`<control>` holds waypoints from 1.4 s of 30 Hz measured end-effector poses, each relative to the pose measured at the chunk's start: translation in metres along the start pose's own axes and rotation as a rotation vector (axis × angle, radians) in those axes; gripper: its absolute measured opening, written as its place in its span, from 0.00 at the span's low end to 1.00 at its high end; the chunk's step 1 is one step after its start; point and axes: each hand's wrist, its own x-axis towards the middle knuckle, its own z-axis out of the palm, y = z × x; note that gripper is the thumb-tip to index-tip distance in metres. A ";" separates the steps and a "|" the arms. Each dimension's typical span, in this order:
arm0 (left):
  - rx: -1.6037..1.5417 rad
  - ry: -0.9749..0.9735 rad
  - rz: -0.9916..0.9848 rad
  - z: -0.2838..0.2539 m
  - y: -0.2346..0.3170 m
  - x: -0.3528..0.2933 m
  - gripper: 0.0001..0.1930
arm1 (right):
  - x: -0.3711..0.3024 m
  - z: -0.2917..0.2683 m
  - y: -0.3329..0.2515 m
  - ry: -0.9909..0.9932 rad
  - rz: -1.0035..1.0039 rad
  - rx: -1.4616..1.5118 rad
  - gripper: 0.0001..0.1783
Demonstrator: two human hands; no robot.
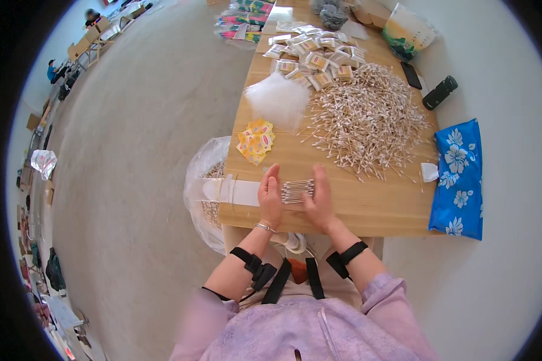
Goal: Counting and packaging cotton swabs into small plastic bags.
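Note:
A neat stack of cotton swabs (297,191) lies crosswise between my two hands, near the table's front edge. My left hand (271,195) is at the stack's left end, with its fingers straight and pointing away from me. My right hand (320,198) stands along the right end, fingers stretched out, its thumb against the swab tips. The palms face each other across the swabs, and neither hand is wrapped round them. A white strip (244,192) runs left from my left hand to the table edge. Beyond my hands spreads a large loose heap of cotton swabs (373,114).
Yellow printed cards (256,141), clear plastic bags (278,99) and filled packets (313,57) lie on the table's left side. At right are a blue flowered pouch (461,180), a black bottle (440,92) and a phone (411,74). A bag of swabs (211,207) hangs at the left edge.

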 end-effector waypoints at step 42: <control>0.061 -0.172 -0.014 -0.008 0.010 0.001 0.30 | 0.006 0.007 -0.010 0.190 0.204 0.533 0.31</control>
